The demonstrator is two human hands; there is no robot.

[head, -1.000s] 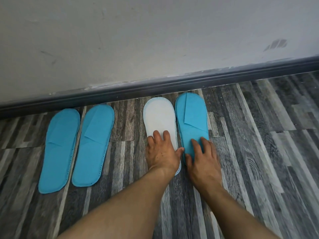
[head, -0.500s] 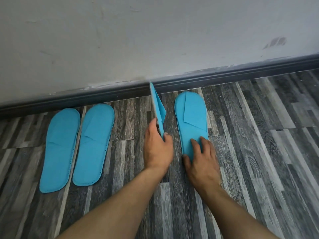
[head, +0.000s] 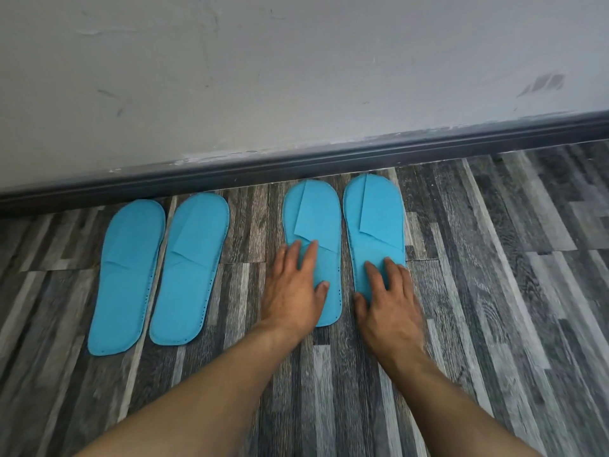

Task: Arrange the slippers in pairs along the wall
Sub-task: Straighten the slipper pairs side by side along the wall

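Keep left hand [head: 291, 291] and right hand [head: 389, 300] flat, fingers spread, gripping nothing; square the 2 right-side slippers [head: 313, 219], heels apparently uneven.

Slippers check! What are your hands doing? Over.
Left hand flat on third slipper, right hand flat on fourth slipper. Both pairs blue side up by baseboard. Nothing in the way.

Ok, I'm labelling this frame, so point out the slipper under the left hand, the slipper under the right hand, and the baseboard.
slipper under the left hand [head: 316, 209]: head view, on its folded toe strap.
slipper under the right hand [head: 379, 209]: head view, on its toe strap.
baseboard [head: 230, 174]: head view, on its dark face.
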